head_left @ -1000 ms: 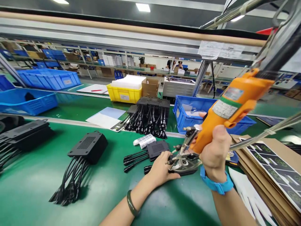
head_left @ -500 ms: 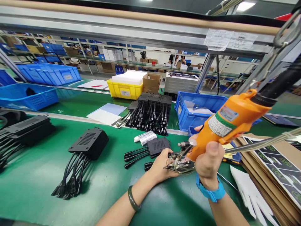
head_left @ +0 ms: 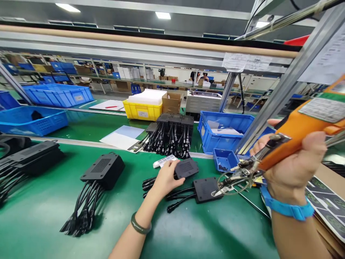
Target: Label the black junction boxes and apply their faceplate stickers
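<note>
"What's in the containers?"

"The small blue bin, at the desk's far edge, has small dark pieces. Beyond that edge, the large blue bin has papers, and the yellow bin a white stack. The blue basket at far left has something dark."

"And the boxes by the hands?"

"The near box lies right of the desk's middle, slotted face up, long axis roughly left to right, cables leaving its left end. The far box is closer to the far edge, its cables leftward too, its right end angled slightly away."

"How are the hands?"

"The left hand reaches forward, palm down, at the far box's left end. Thumb and forefinger are moderately apart; I can't tell whether they pinch it."

"The right?"

"The right hand is wrapped around the orange power tool, wrist raised. The tool slopes down leftward, its tip at the near box's right end."
</note>
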